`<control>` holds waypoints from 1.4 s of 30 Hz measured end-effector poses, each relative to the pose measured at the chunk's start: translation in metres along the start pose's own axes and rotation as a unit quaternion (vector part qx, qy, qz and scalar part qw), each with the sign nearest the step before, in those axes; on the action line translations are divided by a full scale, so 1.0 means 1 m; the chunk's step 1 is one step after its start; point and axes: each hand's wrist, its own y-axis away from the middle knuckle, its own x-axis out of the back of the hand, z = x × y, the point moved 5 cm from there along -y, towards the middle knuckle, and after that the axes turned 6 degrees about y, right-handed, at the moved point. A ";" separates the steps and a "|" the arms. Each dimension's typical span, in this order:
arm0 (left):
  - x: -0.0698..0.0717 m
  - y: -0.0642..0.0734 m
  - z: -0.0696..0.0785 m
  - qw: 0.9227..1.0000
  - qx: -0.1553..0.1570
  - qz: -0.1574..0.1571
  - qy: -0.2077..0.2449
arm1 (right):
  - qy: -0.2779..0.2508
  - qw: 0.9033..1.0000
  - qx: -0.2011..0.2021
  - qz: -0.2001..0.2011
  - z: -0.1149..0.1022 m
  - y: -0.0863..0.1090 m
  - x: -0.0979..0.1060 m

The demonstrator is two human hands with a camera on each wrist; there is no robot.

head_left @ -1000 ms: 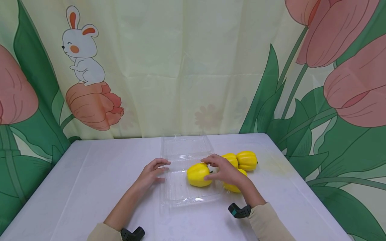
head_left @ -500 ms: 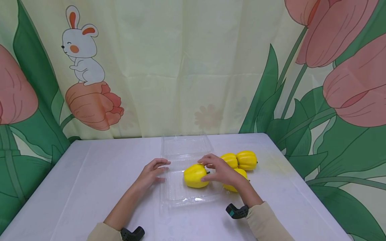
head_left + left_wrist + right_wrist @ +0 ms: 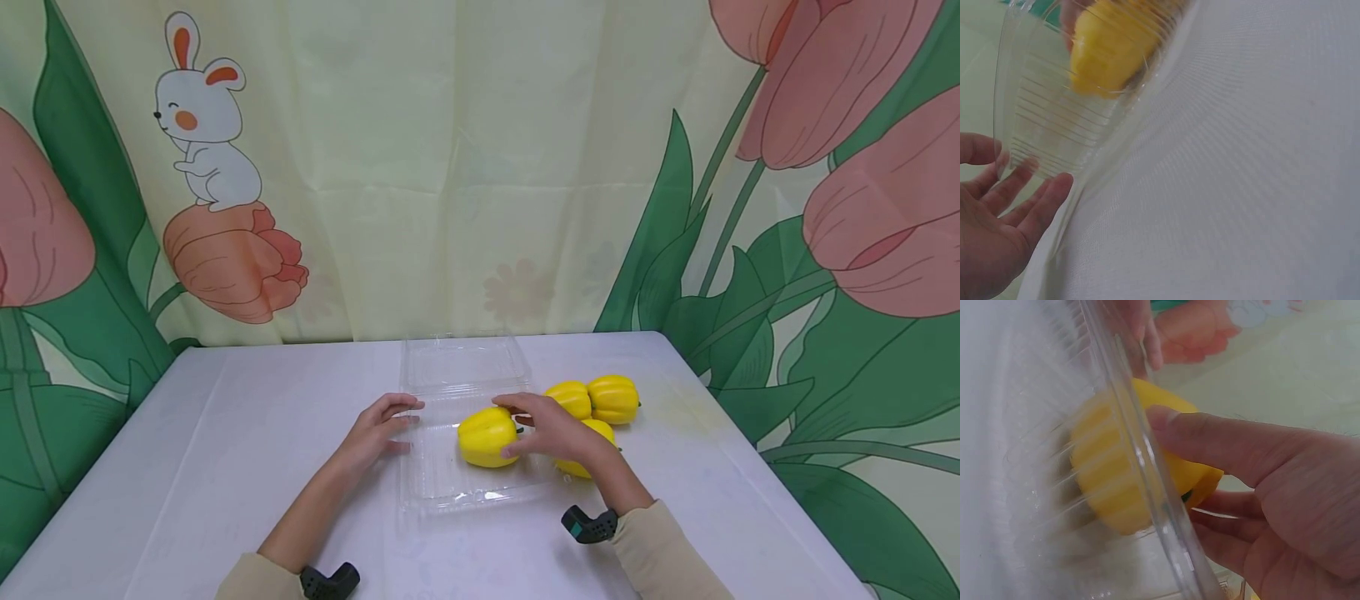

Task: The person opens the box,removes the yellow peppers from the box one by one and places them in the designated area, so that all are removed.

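A yellow bell pepper [image 3: 482,438] sits in the base of a clear plastic clamshell box [image 3: 435,490], its stem toward the right. My right hand [image 3: 553,431] holds this pepper from the stem side. In the right wrist view its thumb [image 3: 1175,428] lies on the yellow skin, while the other fingers are curled behind, partly hidden. At the box's left wall is my left hand [image 3: 381,429], fingers loosely spread. The left wrist view has those fingertips [image 3: 1057,184] right at the ridged plastic side, with the pepper [image 3: 1113,47] seen through it.
Several more yellow bell peppers [image 3: 615,400] lie to the right of the box, partly behind my right hand and forearm. The box's lid [image 3: 465,364] is folded back toward the curtain [image 3: 390,208] at the table's far edge. A white cloth covers the table [image 3: 187,467].
My right hand has moved slightly left with the pepper, which sits a little farther left in the box. Over the last half second the pepper has barely shifted. My left hand stays in place.
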 end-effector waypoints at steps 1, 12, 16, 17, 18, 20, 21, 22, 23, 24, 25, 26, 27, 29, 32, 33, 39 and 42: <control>0.000 0.000 0.000 1.000 0.001 0.000 -0.001 | 0.004 1.000 0.000 -0.001 0.000 0.000 0.000; 0.000 -0.001 0.001 1.000 0.003 0.009 0.000 | 0.011 1.000 0.008 0.006 -0.002 0.001 0.001; 0.000 0.000 0.002 1.000 0.000 0.003 0.007 | 0.010 1.000 0.015 0.012 -0.002 0.001 0.002; 0.000 0.000 0.002 1.000 -0.001 0.003 0.009 | 0.010 1.000 0.015 0.013 -0.002 0.001 0.002; 0.000 0.000 0.002 1.000 -0.001 0.003 0.009 | 0.010 1.000 0.015 0.015 -0.002 0.001 0.002; 0.000 0.000 0.002 1.000 0.000 0.004 0.009 | 0.009 1.000 0.016 0.017 -0.002 0.001 0.003; 0.000 0.000 0.002 1.000 0.000 0.005 0.010 | 0.009 1.000 0.016 0.018 -0.003 0.001 0.003; 0.000 0.000 0.003 1.000 0.000 0.006 0.010 | 0.009 1.000 0.017 0.020 -0.003 0.002 0.004; 0.000 0.000 0.003 1.000 0.001 0.006 0.009 | 0.009 1.000 0.016 0.021 -0.003 0.002 0.004; 0.000 0.000 0.003 1.000 0.001 0.006 0.008 | 0.010 1.000 0.017 0.022 -0.003 0.002 0.005; 0.000 0.000 0.003 1.000 0.001 0.006 0.009 | 0.008 1.000 0.017 0.024 -0.003 0.003 0.005; 0.000 0.000 0.002 1.000 0.001 0.006 0.009 | 0.008 0.999 0.019 0.025 -0.003 0.003 0.005; 0.000 0.000 0.002 1.000 0.001 0.006 0.010 | 0.008 0.999 0.018 0.026 -0.004 0.003 0.006; 0.000 0.000 0.002 1.000 0.001 0.004 0.010 | 0.009 0.999 0.018 0.028 -0.004 0.004 0.006; 0.000 0.000 0.002 1.000 -0.001 0.004 0.012 | 0.009 0.999 0.021 0.031 -0.005 0.005 0.008; 0.001 -0.001 0.001 1.000 -0.002 0.004 0.012 | 0.010 0.999 0.020 0.032 -0.005 0.005 0.008; 0.001 -0.002 0.000 1.000 -0.001 0.009 0.013 | 0.006 0.999 0.019 0.038 -0.003 0.006 0.010; 0.001 -0.002 -0.001 1.000 0.002 0.011 0.014 | 0.005 0.999 0.016 0.044 -0.001 0.006 0.011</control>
